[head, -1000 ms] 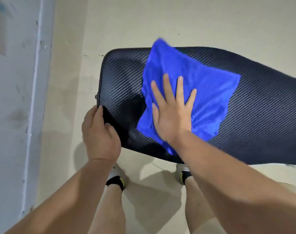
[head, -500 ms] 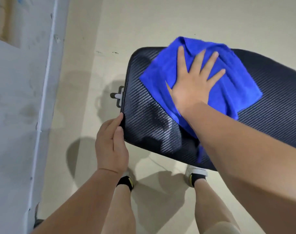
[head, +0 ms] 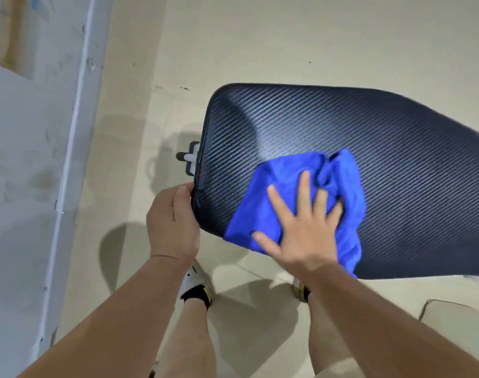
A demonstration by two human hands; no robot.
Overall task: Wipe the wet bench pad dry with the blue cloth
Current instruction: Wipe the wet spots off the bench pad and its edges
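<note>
The black bench pad (head: 369, 148) with a woven carbon-fibre pattern fills the centre and right of the view. A crumpled blue cloth (head: 265, 211) lies on its near left part, hanging a little over the near edge. My right hand (head: 301, 227) presses flat on the cloth with fingers spread. My left hand (head: 173, 222) grips the pad's near left corner, its fingers curled around the edge and partly hidden under it.
A pale wall with a vertical trim (head: 69, 159) runs along the left. Beige floor (head: 260, 36) lies beyond and below the pad. A black and white bracket (head: 190, 159) sticks out at the pad's left end. My legs and shoes (head: 197, 290) stand below.
My right hand has dragged the cloth from the pad's far edge back to its near edge, bunching it up. My left hand stays on the near left corner.
</note>
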